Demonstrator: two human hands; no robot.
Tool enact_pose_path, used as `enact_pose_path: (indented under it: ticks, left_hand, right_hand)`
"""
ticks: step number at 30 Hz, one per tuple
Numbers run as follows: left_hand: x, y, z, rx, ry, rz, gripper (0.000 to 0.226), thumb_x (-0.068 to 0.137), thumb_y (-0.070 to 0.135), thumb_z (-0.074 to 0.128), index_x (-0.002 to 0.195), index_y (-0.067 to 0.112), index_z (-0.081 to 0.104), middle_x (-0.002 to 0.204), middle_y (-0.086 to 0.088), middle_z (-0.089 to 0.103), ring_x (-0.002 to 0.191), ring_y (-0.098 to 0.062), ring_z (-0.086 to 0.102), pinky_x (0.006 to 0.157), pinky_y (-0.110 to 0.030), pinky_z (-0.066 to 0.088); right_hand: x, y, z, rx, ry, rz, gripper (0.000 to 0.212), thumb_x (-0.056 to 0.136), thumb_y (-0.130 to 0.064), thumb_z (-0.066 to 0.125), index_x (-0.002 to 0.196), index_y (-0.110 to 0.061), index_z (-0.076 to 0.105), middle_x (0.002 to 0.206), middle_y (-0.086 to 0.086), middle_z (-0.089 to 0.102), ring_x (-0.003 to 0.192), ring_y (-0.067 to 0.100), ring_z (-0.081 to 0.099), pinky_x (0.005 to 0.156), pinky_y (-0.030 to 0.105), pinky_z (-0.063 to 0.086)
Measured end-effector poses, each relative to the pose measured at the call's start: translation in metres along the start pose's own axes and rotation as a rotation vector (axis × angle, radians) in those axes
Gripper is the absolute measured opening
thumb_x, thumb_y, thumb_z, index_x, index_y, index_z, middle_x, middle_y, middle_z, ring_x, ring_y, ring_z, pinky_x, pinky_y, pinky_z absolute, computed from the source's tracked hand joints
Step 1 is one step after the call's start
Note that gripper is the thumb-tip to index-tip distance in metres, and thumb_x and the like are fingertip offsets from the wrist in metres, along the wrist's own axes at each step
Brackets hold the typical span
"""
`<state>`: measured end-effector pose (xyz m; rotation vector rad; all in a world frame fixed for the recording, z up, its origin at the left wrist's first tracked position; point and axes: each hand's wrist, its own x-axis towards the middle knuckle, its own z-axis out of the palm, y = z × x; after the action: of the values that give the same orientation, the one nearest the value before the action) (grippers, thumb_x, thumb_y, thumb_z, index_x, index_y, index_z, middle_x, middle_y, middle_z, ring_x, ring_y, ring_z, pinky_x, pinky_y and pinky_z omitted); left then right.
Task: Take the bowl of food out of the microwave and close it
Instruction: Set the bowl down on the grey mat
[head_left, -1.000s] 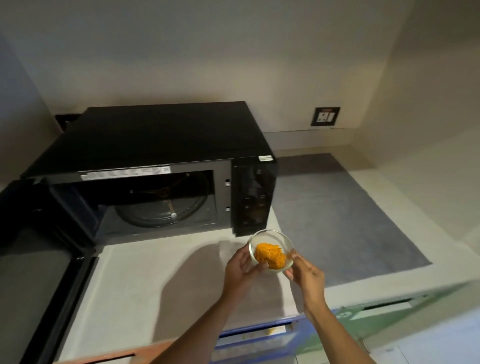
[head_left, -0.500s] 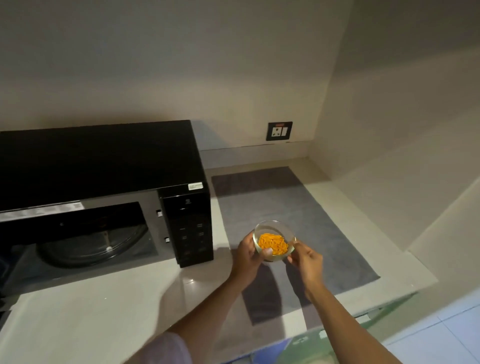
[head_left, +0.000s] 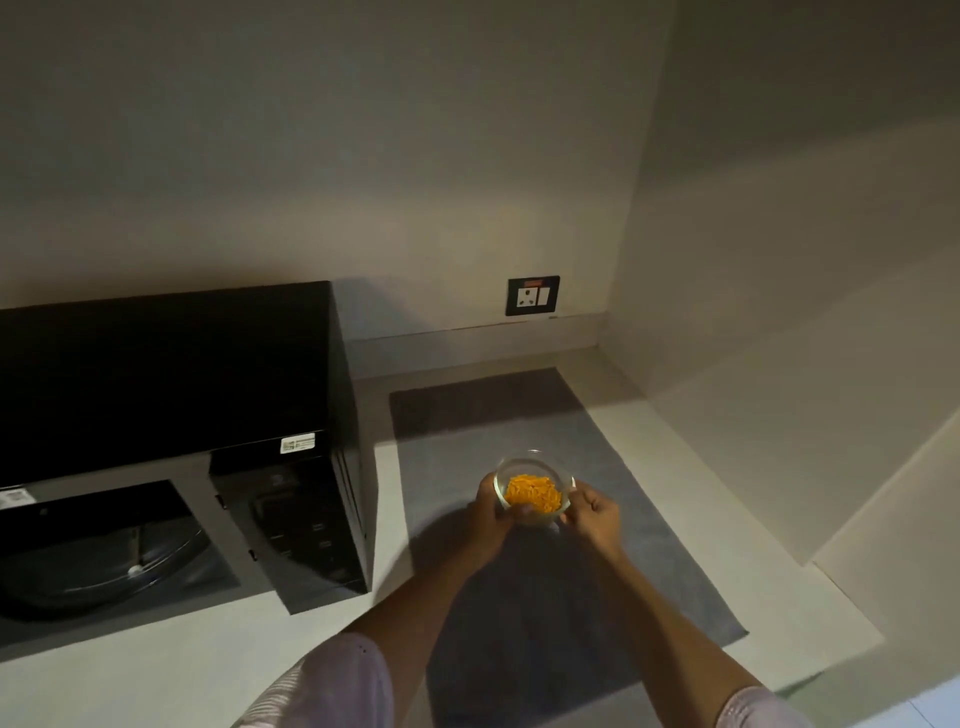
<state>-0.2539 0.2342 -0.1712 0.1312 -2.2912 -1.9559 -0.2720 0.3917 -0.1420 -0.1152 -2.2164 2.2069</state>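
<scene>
Both hands have carried the bowl (head_left: 535, 486) rightward, away from the microwave (head_left: 171, 415) and over the grey mat (head_left: 649, 545); left hand (head_left: 488, 512) and right hand (head_left: 592, 517) each keep a grip clamped on its clear, round glass wall. Shredded orange food (head_left: 534, 491) fills it. Beside them on the pale bench (head_left: 156, 670), the glossy black microwave stands open, its white label (head_left: 297, 443) too small to read.
</scene>
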Motion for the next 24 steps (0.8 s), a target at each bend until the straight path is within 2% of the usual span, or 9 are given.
enact_pose_path:
  ticks: [5, 8, 9, 11, 13, 16, 19, 22, 24]
  left_hand:
    - [0.013, -0.013, 0.005, 0.126, -0.018, -0.107, 0.081, 0.068, 0.047, 0.075, 0.127, 0.0, 0.045, 0.123, -0.015, 0.059, 0.113, -0.028, 0.058, 0.089, -0.022, 0.048]
    - [0.008, -0.01, 0.005, 0.176, -0.056, -0.105, 0.057, 0.079, 0.039, 0.072, 0.125, 0.026, 0.042, 0.123, -0.003, 0.057, 0.116, -0.022, 0.056, 0.098, -0.032, 0.046]
    - [0.008, -0.011, 0.004, 0.197, -0.061, -0.107, 0.056, 0.081, 0.041, 0.07, 0.127, 0.031, 0.041, 0.123, 0.001, 0.056, 0.116, -0.019, 0.055, 0.097, -0.029, 0.047]
    - [0.007, -0.007, 0.005, 0.177, -0.07, -0.126, 0.061, 0.085, 0.026, 0.07, 0.136, 0.019, 0.037, 0.126, -0.001, 0.053, 0.12, -0.02, 0.053, 0.089, -0.012, 0.046]
    - [0.007, -0.009, 0.004, 0.18, -0.064, -0.147, 0.066, 0.086, 0.017, 0.07, 0.14, 0.01, 0.034, 0.129, -0.005, 0.051, 0.124, -0.023, 0.051, 0.085, -0.006, 0.044]
    - [0.002, -0.005, 0.005, 0.244, -0.05, -0.186, 0.076, 0.081, 0.048, 0.069, 0.143, 0.026, 0.031, 0.137, 0.0, 0.052, 0.124, -0.018, 0.051, 0.099, -0.022, 0.044]
    - [-0.001, 0.0, 0.002, 0.307, -0.069, -0.218, 0.076, 0.076, 0.07, 0.06, 0.138, 0.041, 0.029, 0.142, -0.002, 0.052, 0.125, -0.022, 0.053, 0.106, -0.045, 0.044]
    - [-0.016, 0.029, -0.003, 0.334, -0.062, -0.194, 0.077, 0.089, 0.048, 0.059, 0.15, 0.019, 0.021, 0.151, -0.008, 0.04, 0.136, -0.028, 0.042, 0.109, -0.032, 0.035]
    - [-0.028, 0.045, -0.012, 0.363, -0.121, -0.11, 0.062, 0.093, 0.038, 0.057, 0.146, 0.024, 0.026, 0.148, 0.0, 0.041, 0.134, -0.016, 0.042, 0.104, -0.014, 0.032]
  right_hand:
    - [0.012, 0.013, -0.006, 0.037, -0.086, 0.012, 0.031, 0.096, -0.006, 0.05, 0.071, -0.015, 0.065, 0.051, -0.012, 0.058, 0.054, 0.0, 0.048, 0.051, 0.012, 0.04]
    - [0.018, 0.025, -0.007, 0.117, -0.069, 0.084, 0.037, 0.092, -0.005, 0.057, 0.059, -0.017, 0.068, 0.05, -0.012, 0.061, 0.059, 0.007, 0.051, 0.054, 0.013, 0.044]
    - [0.018, 0.026, -0.007, 0.179, -0.059, 0.111, 0.032, 0.087, -0.009, 0.062, 0.058, -0.017, 0.072, 0.053, -0.011, 0.064, 0.062, 0.008, 0.054, 0.06, 0.017, 0.047]
    - [0.02, 0.028, -0.005, 0.295, -0.041, 0.166, 0.02, 0.076, -0.014, 0.064, 0.061, -0.019, 0.077, 0.061, -0.009, 0.069, 0.07, 0.014, 0.057, 0.071, 0.028, 0.047]
    - [0.024, 0.034, -0.004, 0.341, -0.03, 0.218, 0.022, 0.084, -0.006, 0.061, 0.07, -0.014, 0.075, 0.069, -0.001, 0.069, 0.077, 0.019, 0.056, 0.071, 0.027, 0.049]
    - [0.02, 0.034, -0.004, 0.245, -0.029, 0.197, 0.021, 0.094, 0.001, 0.049, 0.091, -0.009, 0.067, 0.088, 0.012, 0.064, 0.083, 0.021, 0.056, 0.065, 0.018, 0.052]
    - [0.013, 0.031, -0.007, -0.13, 0.017, 0.116, 0.023, 0.097, -0.014, 0.051, 0.117, -0.007, 0.06, 0.115, 0.011, 0.059, 0.109, 0.026, 0.055, 0.091, 0.03, 0.044]
    - [0.009, 0.024, -0.009, -0.199, 0.058, 0.072, 0.048, 0.096, -0.023, 0.053, 0.141, -0.007, 0.044, 0.142, 0.012, 0.05, 0.132, 0.03, 0.046, 0.109, 0.041, 0.036]
    - [0.009, 0.015, -0.006, -0.196, 0.082, 0.024, 0.046, 0.095, -0.021, 0.055, 0.139, -0.012, 0.047, 0.14, 0.014, 0.053, 0.13, 0.031, 0.05, 0.109, 0.043, 0.039]
